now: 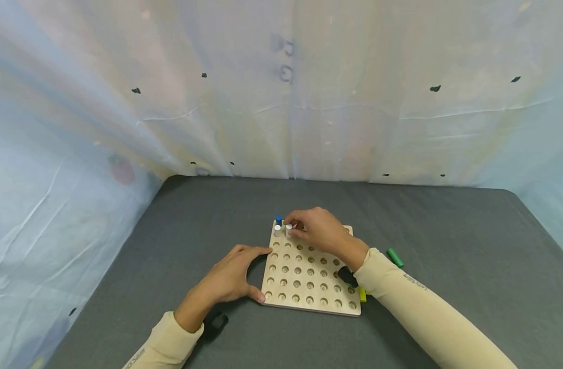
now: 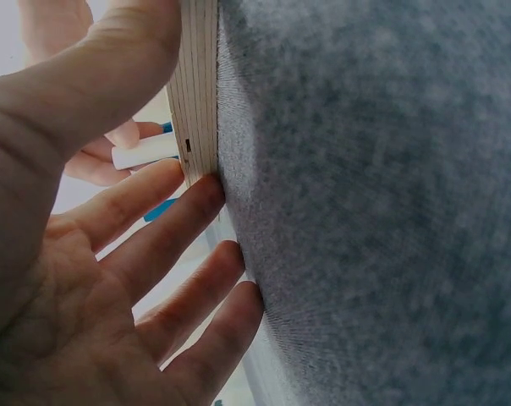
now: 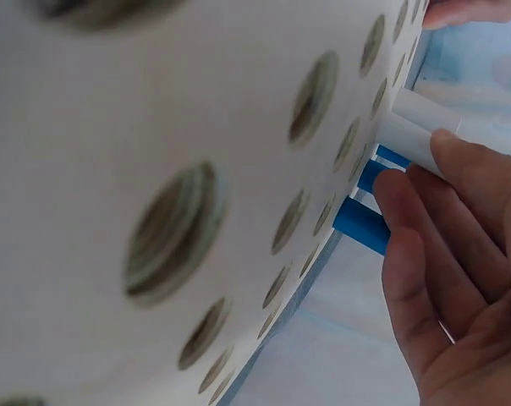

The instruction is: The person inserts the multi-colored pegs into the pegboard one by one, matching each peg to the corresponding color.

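A pale wooden board (image 1: pixel 292 263) with rows of round holes lies on the grey table. My right hand (image 1: pixel 321 229) reaches over its far left part and pinches an upright white peg (image 1: pixel 288 230) between thumb and fingers. Just left of that stands a second white peg (image 1: pixel 277 231), and behind it a blue peg (image 1: pixel 278 220). The right wrist view reveals more blue pegs (image 3: pixel 359 223) along the far edge, beside the curled fingers. My left hand (image 1: pixel 230 274) touches the board's left side with thumb and fingers spread, the thumb at the near corner.
A green peg (image 1: pixel 394 258) lies on the table right of the board. Partly hidden under the right forearm, something yellow (image 1: pixel 362 294) sits by the board's right edge. Pale sheeting (image 1: pixel 336 128) hangs behind the grey table (image 1: pixel 447 230) and at its sides.
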`<act>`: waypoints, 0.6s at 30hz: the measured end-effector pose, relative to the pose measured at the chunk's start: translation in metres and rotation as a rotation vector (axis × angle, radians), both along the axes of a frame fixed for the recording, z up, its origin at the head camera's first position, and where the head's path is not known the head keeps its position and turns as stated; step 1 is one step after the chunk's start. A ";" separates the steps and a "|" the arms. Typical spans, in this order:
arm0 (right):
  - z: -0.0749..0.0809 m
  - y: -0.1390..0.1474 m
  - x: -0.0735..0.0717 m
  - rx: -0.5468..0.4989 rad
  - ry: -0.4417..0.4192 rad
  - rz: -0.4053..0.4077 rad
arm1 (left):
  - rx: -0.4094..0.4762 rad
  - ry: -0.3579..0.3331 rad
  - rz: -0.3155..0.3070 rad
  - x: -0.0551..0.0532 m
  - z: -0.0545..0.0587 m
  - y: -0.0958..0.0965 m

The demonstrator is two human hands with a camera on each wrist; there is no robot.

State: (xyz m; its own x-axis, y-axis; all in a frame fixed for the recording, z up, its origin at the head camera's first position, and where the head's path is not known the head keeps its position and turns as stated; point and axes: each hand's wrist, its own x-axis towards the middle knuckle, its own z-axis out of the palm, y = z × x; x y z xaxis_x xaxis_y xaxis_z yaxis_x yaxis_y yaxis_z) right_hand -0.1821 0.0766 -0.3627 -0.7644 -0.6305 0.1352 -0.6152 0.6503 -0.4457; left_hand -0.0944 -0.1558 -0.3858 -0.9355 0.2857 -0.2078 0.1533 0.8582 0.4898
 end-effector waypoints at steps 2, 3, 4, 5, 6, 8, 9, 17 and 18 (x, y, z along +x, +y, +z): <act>0.000 -0.001 0.000 0.008 -0.008 0.005 | -0.001 -0.004 0.000 0.000 0.001 0.000; 0.000 -0.001 0.000 0.013 -0.015 0.007 | -0.002 -0.007 0.000 0.000 0.001 0.000; 0.000 -0.001 0.000 0.017 -0.021 0.009 | -0.004 -0.010 0.000 0.000 0.001 0.001; 0.000 0.000 0.000 0.019 -0.028 0.012 | -0.006 -0.013 0.000 -0.001 0.001 0.001; 0.001 0.001 0.000 0.019 -0.034 0.015 | -0.008 -0.015 -0.001 -0.001 0.002 0.002; 0.002 0.004 0.001 0.013 -0.043 0.023 | -0.009 -0.017 -0.003 -0.001 0.002 0.003; 0.004 0.007 0.002 0.008 -0.044 0.027 | -0.012 -0.018 -0.004 -0.001 0.002 0.003; 0.012 0.051 0.012 -0.022 0.011 0.006 | -0.007 -0.006 -0.007 -0.002 0.003 0.006; 0.013 0.059 0.013 -0.015 0.017 -0.008 | -0.007 -0.004 -0.006 -0.002 0.003 0.006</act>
